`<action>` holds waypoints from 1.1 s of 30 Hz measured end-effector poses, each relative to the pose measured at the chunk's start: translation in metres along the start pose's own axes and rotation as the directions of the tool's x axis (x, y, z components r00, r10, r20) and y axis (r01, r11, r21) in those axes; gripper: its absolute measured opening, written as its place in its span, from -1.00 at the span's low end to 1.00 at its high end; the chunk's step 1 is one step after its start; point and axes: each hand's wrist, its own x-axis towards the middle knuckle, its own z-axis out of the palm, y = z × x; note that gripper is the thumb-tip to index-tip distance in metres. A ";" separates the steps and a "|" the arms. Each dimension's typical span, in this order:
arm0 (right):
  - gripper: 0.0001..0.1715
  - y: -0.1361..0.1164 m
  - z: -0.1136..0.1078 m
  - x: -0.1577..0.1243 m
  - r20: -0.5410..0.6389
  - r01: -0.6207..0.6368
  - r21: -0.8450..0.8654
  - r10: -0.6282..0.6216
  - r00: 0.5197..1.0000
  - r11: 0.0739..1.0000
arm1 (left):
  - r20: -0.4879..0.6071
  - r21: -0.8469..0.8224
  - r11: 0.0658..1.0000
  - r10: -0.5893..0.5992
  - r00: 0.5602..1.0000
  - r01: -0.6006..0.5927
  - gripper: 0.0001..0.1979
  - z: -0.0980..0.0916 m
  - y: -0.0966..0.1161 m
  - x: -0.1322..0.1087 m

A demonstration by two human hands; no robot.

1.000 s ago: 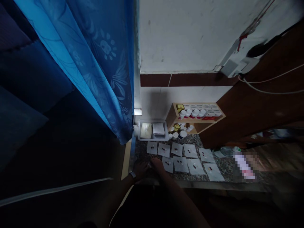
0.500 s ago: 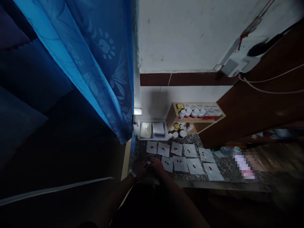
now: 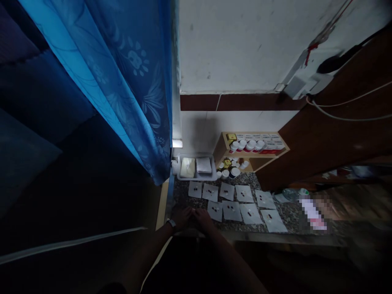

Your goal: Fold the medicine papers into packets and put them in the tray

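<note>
Several small squares of white paper (image 3: pixel 232 210) lie in two rows on a dark speckled granite counter (image 3: pixel 183 196), each with small dark or reddish pills on it. At the counter's near edge, my left hand (image 3: pixel 181 217) rests with a watch (image 3: pixel 171 223) on its wrist. My right hand (image 3: pixel 202 218) sits beside it, fingertips almost meeting, just left of the nearest paper square (image 3: pixel 214 211). Whether either hand holds something small is hidden in the dim light.
A grey tray (image 3: pixel 196 178) holds a pale packet and folded papers. A wooden shelf (image 3: pixel 254 155) carries white bottles and boxes. A blue curtain (image 3: pixel 122 81) hangs at left, a plastic bottle (image 3: pixel 290 194) lies at right, and the counter's front edge runs below my hands.
My right hand has drawn back toward the counter's near edge, away from the paper squares. My left hand has barely moved. The view has shifted slightly.
</note>
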 end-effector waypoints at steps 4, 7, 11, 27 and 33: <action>-0.61 -0.003 -0.002 -0.006 0.043 -0.002 -0.016 0.002 0.999 1.000 | 0.090 0.017 1.000 0.019 0.996 -0.020 -0.57 0.000 -0.004 -0.001; -0.61 -0.003 -0.002 -0.011 0.047 -0.021 -0.016 0.021 0.999 1.000 | 0.115 0.084 0.996 0.010 0.993 -0.020 -0.55 0.000 -0.004 -0.003; -0.64 -0.002 -0.002 -0.019 0.048 -0.032 -0.018 0.033 0.998 0.999 | 0.114 0.183 0.983 -0.007 0.993 -0.014 -0.57 0.002 0.001 -0.002; -0.55 0.005 -0.026 -0.018 0.083 -0.338 0.021 0.335 0.938 0.941 | 0.141 0.169 0.984 -0.077 0.987 0.053 -0.57 -0.006 0.016 0.001; -0.76 0.012 -0.029 -0.002 0.160 -0.266 -0.001 0.263 0.951 0.964 | 0.128 0.160 0.986 -0.063 0.990 0.042 -0.57 -0.003 0.010 0.000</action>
